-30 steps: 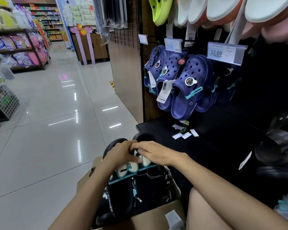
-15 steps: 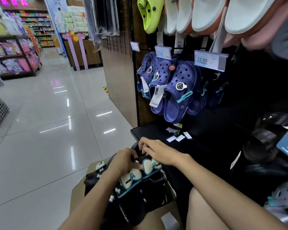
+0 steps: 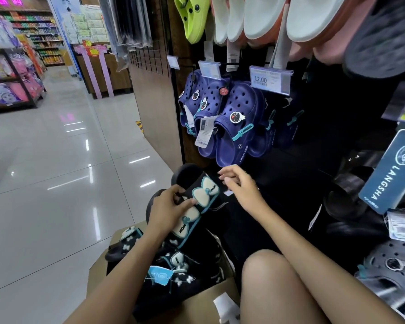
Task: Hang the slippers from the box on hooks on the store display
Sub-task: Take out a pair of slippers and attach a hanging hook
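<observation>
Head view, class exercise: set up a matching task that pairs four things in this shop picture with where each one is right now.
Things:
1. black slippers with white bows
2. navy blue perforated clogs
3. lime green clog
4. brown cardboard box

Places:
A. top row of the display
B. on the floor, holding more slippers
C. gripped by the left hand
D. hanging under the 12.00 price tag

Pairs: 1-C, 2-D, 3-A, 4-B

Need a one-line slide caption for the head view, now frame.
Left hand grips a pair of black bow slippers lifted above the cardboard box; right hand hovers open beside them, below hanging navy clogs.
</observation>
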`<state>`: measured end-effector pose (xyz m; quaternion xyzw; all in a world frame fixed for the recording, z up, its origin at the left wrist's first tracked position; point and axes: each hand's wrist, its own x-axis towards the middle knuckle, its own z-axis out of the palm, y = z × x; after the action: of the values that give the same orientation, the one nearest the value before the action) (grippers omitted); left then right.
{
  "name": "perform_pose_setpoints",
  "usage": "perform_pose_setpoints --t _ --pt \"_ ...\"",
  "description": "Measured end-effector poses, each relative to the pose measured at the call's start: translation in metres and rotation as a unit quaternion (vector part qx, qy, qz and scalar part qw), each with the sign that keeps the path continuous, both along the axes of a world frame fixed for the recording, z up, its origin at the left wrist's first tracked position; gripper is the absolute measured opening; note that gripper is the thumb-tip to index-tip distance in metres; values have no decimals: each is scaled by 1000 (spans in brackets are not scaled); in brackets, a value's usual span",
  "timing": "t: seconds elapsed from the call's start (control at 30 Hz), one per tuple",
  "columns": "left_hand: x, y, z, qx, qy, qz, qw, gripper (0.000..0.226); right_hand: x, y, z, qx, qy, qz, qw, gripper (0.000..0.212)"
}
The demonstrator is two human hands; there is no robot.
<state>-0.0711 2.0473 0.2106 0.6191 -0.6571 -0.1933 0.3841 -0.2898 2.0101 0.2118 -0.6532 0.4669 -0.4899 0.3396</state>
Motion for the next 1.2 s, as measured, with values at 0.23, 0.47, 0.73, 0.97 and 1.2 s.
perform_pose_setpoints --t 0.23,0.47,0.73,0.97,1.2 --pt "-39 -11 -12 -3 73 -12 997 34 -70 25 -80 143 11 -140 980 21" --pt "-75 -18 -27 -8 52 -53 997 30 -128 57 -174 263 111 -213 934 21" --pt "-115 -26 -47 49 118 -67 990 36 -165 100 -248 374 217 -228 872 19" --pt "-134 -27 -64 83 111 -111 984 32 -174 107 -280 392 286 -230 844 43" --pt "-135 -32 -77 66 53 -132 988 35 -174 87 -291 387 342 -245 820 52"
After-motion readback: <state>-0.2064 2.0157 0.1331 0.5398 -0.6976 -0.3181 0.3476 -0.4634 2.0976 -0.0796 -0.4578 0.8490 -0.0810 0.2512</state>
